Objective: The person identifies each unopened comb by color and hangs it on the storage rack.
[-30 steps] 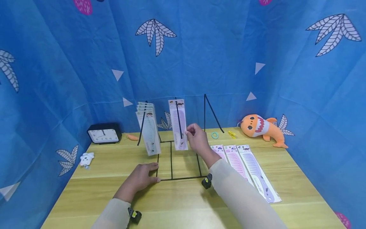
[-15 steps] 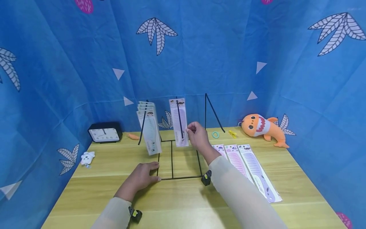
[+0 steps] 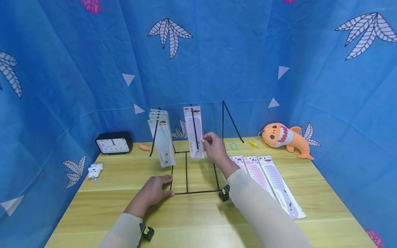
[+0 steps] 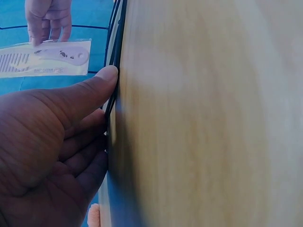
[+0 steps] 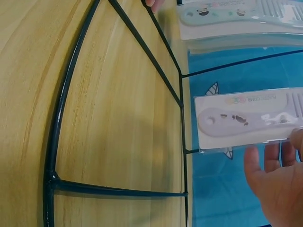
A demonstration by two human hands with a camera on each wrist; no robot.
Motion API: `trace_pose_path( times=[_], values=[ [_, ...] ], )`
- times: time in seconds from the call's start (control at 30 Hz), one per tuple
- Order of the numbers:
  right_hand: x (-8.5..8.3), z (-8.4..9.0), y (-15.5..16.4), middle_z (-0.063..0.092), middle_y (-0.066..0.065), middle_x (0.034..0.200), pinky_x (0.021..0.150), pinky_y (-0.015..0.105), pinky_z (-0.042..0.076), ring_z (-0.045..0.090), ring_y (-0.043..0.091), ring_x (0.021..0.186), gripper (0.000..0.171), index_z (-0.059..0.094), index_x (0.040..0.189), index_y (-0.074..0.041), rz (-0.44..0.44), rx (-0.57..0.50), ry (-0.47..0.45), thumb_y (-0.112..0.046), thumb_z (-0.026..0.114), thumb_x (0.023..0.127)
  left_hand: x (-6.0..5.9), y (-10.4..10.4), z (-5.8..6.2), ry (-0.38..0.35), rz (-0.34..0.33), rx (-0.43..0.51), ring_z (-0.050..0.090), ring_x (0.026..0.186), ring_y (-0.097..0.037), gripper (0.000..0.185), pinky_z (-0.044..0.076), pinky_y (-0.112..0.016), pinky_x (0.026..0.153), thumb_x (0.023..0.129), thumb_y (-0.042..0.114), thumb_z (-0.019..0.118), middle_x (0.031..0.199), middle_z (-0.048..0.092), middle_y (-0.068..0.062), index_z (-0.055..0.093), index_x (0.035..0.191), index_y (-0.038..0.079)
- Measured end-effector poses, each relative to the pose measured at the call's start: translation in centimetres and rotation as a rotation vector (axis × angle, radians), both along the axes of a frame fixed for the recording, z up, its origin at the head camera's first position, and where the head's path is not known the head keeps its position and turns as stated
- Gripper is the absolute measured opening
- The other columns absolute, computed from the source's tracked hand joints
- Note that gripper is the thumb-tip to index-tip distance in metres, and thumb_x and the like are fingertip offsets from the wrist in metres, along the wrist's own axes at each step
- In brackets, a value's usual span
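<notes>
My right hand [image 3: 214,148] pinches the right edge of a packaged purple comb [image 3: 189,134] between thumb and fingers. This pack hangs upright on the middle prong of a black wire rack [image 3: 195,192], the prong passing through its top. In the right wrist view the purple comb pack [image 5: 222,124] shows its handle end near my curled fingers. My left hand [image 3: 155,190] grips the rack's front left corner, low at the table; in the left wrist view its thumb [image 4: 97,87] lies against the wire. Several packaged green combs [image 3: 162,143] hang on the left prong.
Packaged pink combs [image 3: 255,172] and a purple one [image 3: 279,187] lie right of the rack. The rack's right prong [image 3: 232,120] slants down bare. Behind stand a clock [image 3: 113,144], teal ring [image 3: 233,145], yellow clip [image 3: 252,145] and orange plush shark [image 3: 285,137]; a white plush [image 3: 94,171] lies left.
The purple comb pack's lower end has risen slightly, my right hand still on its edge. My left hand stays at the rack corner.
</notes>
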State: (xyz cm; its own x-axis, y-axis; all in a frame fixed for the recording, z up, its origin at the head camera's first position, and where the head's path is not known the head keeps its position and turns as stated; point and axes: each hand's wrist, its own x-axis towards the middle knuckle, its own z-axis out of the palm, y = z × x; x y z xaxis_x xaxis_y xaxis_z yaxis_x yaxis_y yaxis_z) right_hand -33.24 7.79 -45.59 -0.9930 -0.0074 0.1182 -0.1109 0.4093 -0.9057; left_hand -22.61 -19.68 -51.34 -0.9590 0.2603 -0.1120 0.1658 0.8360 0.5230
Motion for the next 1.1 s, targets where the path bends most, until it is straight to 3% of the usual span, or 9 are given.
trace_pose_path(
  times=[0.37, 0.6, 0.73, 0.9, 1.1],
  values=[
    [-0.1, -0.2, 0.1, 0.071, 0.009, 0.119, 0.092, 0.041, 0.065, 0.070, 0.027, 0.110, 0.013, 0.064, 0.120, -0.011, 0.012, 0.001, 0.021, -0.021, 0.063, 0.113, 0.0, 0.1, 0.2, -0.007, 0.002, -0.011, 0.050, 0.154, -0.041, 0.060, 0.042, -0.058, 0.129, 0.095, 0.026, 0.087, 0.163, 0.058, -0.010, 0.068, 0.148, 0.006],
    [0.3, -0.6, 0.9, 0.070, 0.010, 0.129, 0.104, 0.045, 0.062, 0.066, 0.029, 0.124, 0.026, 0.063, 0.135, -0.007, 0.059, 0.021, 0.027, -0.019, 0.064, 0.112, 0.0, 0.1, 0.2, -0.008, 0.004, -0.010, 0.050, 0.154, -0.040, 0.060, 0.042, -0.058, 0.129, 0.095, 0.025, 0.087, 0.163, 0.058, -0.011, 0.067, 0.148, 0.006],
    [1.7, -0.6, 2.2, 0.068, 0.013, 0.133, 0.106, 0.048, 0.061, 0.066, 0.033, 0.128, 0.033, 0.060, 0.141, -0.006, 0.140, 0.067, 0.019, -0.017, 0.066, 0.110, 0.2, 0.1, 0.1, -0.007, 0.005, -0.003, 0.050, 0.154, -0.040, 0.059, 0.042, -0.058, 0.129, 0.095, 0.025, 0.087, 0.162, 0.058, -0.011, 0.068, 0.148, 0.006],
    [4.2, -0.6, 5.1, 0.067, 0.017, 0.139, 0.105, 0.050, 0.062, 0.068, 0.035, 0.129, 0.039, 0.057, 0.146, -0.004, 0.226, 0.210, 0.011, -0.018, 0.066, 0.110, 0.2, 0.1, 0.1, -0.018, 0.015, -0.006, 0.049, 0.155, -0.040, 0.059, 0.042, -0.058, 0.129, 0.095, 0.026, 0.087, 0.163, 0.058, -0.010, 0.068, 0.148, 0.007],
    [7.4, -0.8, 10.3, 0.069, 0.019, 0.137, 0.104, 0.053, 0.062, 0.069, 0.036, 0.126, 0.041, 0.058, 0.147, -0.001, 0.232, 0.325, -0.006, -0.019, 0.063, 0.111, 0.0, 0.2, 0.0, -0.017, 0.010, -0.002, 0.049, 0.155, -0.039, 0.059, 0.042, -0.057, 0.129, 0.095, 0.027, 0.087, 0.163, 0.058, -0.009, 0.068, 0.148, 0.007]
  ],
)
